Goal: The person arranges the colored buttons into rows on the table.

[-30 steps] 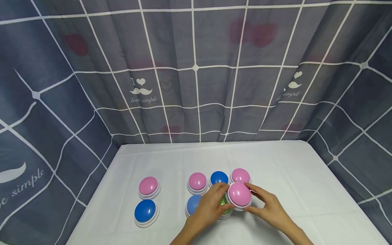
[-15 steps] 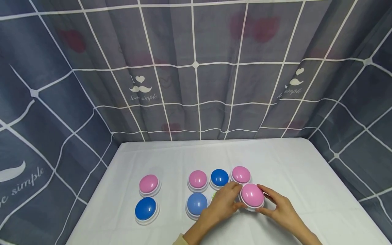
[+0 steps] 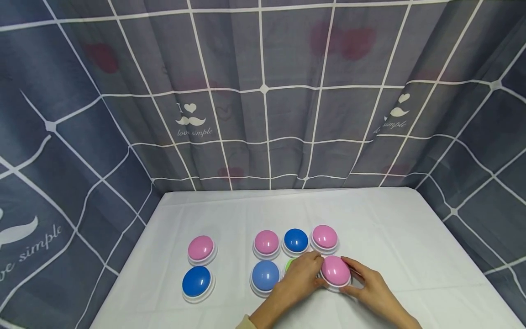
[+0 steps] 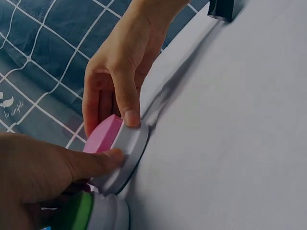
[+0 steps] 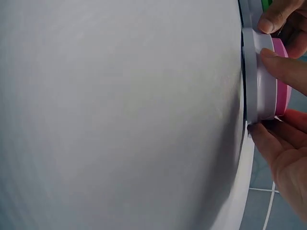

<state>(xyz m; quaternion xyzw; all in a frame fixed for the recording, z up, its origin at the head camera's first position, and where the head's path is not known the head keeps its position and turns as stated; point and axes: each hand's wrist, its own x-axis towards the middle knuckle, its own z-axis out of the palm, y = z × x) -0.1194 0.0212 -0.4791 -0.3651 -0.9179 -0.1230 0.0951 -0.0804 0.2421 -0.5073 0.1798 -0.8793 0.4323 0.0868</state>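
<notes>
Both hands hold one pink push button [image 3: 336, 270] with a white round base. My left hand [image 3: 302, 276] grips its left side, the thumb on the base rim. From the right, my right hand [image 3: 371, 288] pinches the base between thumb and fingers. The base is at the white tabletop, beside a green button [image 4: 74, 211] that my left hand mostly covers in the head view. Behind the held button stands another pink button [image 3: 324, 236]. A dark blue button [image 3: 296, 240], a third pink button [image 3: 266, 242] and a light blue button [image 3: 265, 275] complete this cluster.
Apart from the cluster, a pink button [image 3: 200, 247] and a blue button [image 3: 196, 281] stand on the left of the white-covered table [image 3: 382, 219]. A grey checked curtain [image 3: 234, 114] closes off the back and both sides.
Both hands have carried the pink button rightward from over the green one, then lowered it to the tabletop on the green one's right. The other buttons stay put.
</notes>
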